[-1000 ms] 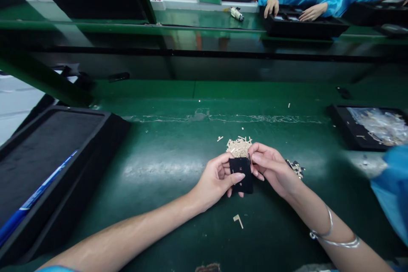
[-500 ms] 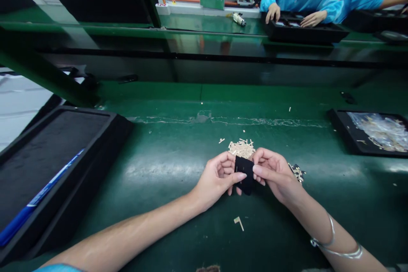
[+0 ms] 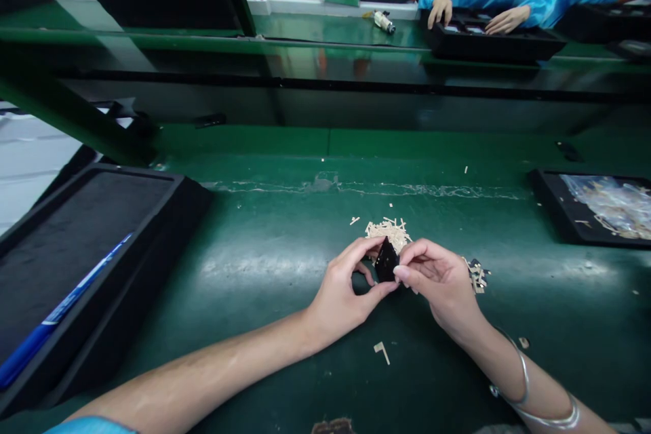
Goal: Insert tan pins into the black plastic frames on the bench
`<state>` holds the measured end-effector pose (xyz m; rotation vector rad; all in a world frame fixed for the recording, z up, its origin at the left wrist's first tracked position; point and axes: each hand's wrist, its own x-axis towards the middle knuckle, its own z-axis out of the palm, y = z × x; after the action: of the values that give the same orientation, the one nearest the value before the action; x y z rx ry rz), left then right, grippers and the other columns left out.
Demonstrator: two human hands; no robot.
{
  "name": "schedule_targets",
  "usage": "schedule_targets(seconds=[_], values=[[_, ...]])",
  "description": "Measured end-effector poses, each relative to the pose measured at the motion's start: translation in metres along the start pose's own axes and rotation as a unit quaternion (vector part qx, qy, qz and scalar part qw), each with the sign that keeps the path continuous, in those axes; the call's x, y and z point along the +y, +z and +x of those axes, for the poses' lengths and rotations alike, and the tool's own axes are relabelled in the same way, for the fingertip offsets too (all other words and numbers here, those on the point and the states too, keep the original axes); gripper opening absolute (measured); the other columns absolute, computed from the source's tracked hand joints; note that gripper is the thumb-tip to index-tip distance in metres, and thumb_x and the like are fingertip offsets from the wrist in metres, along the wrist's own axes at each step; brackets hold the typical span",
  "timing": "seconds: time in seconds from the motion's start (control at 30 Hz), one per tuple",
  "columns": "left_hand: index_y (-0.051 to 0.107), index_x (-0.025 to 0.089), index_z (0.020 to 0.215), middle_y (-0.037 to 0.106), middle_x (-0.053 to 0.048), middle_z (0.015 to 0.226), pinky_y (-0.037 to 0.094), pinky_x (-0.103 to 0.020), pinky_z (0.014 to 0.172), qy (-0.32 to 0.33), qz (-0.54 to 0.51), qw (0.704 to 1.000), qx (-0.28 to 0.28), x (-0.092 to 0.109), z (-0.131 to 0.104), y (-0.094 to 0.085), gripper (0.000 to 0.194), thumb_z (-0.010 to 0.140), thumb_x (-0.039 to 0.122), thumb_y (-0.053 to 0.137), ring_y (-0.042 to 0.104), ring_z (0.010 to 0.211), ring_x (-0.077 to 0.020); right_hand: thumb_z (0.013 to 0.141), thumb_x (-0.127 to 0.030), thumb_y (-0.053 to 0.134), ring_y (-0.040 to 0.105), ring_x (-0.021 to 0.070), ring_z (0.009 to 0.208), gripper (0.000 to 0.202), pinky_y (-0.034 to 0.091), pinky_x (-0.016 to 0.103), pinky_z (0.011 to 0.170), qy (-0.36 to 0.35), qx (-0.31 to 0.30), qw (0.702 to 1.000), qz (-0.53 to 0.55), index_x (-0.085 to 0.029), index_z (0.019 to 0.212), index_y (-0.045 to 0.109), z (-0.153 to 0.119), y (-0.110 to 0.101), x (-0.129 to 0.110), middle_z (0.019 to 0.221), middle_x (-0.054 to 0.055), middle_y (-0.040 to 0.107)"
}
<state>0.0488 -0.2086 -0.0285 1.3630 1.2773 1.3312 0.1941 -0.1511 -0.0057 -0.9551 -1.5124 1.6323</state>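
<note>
A small flat black piece (image 3: 387,262), with a few tiny light marks or holes on its face, is held up above the green bench (image 3: 264,312). My left hand (image 3: 350,278) pinches it by its top and bottom edges between fingers and thumb. At its right edge, my right hand (image 3: 432,274) has thumb and fingertips pressed together against the piece; whether something small is between them is hidden. Just behind the hands lies a pile of small pale strips (image 3: 389,230). Beyond my right hand is a smaller heap of black and pale bits (image 3: 477,276).
A black foam tray (image 3: 116,190) with a blue pen-like stick (image 3: 66,312) stands left. On the right, another black tray (image 3: 554,217) holds clear plastic bags (image 3: 610,207). One L-shaped pale piece (image 3: 381,352) lies in front. Across the bench, a co-worker's hands (image 3: 440,10) rest at a black tray.
The black piece has been turned from facing me to a steeper, edge-on tilt. My left thumb has moved from its face to its lower edge. My right hand stays at its right side.
</note>
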Motion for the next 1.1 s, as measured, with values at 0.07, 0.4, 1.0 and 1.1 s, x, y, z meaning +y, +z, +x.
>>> schedule_targets(seconds=[0.07,0.4,1.0,1.1], values=[[0.047,0.02,0.119,0.053,-0.01,0.113,0.052,-0.025,0.067,0.006,0.001,1.0,0.001,0.0,0.0,0.0,0.045,0.077,0.02,0.064,0.055,0.097,-0.0191,0.071,-0.022,0.072,0.051,0.0087,0.057,0.009,0.042,0.02,0.051,-0.001,-0.007,1.0,0.003,-0.021,0.071,0.063,-0.001,-0.001,0.0,0.07,-0.002,0.058],[0.047,0.022,0.118,0.051,-0.008,0.11,0.051,-0.028,0.074,0.051,-0.009,0.999,0.01,0.0,0.0,-0.001,0.047,0.076,0.006,0.058,0.054,0.095,-0.0181,0.069,-0.024,0.073,0.049,0.0093,0.054,0.01,0.038,0.021,0.046,0.024,-0.025,0.999,0.033,-0.019,0.069,0.064,-0.001,0.001,0.0,0.067,-0.001,0.057],[0.051,0.022,0.119,0.053,-0.007,0.104,0.044,-0.037,0.087,0.086,0.062,0.994,0.021,0.004,0.003,-0.005,0.047,0.076,0.007,0.06,0.051,0.098,-0.0197,0.067,-0.028,0.067,0.047,0.0099,0.048,0.017,0.031,0.02,0.043,0.176,-0.066,0.972,0.138,-0.017,0.062,0.055,0.01,-0.006,-0.005,0.055,0.001,0.059],[0.052,0.022,0.118,0.054,-0.006,0.101,0.045,-0.035,0.083,0.08,0.062,0.995,0.02,0.004,0.002,-0.005,0.045,0.076,0.009,0.061,0.053,0.095,-0.019,0.067,-0.029,0.066,0.045,0.0098,0.045,0.017,0.03,0.021,0.043,0.185,-0.072,0.971,0.136,-0.018,0.063,0.054,0.011,-0.009,-0.007,0.054,0.001,0.059]])
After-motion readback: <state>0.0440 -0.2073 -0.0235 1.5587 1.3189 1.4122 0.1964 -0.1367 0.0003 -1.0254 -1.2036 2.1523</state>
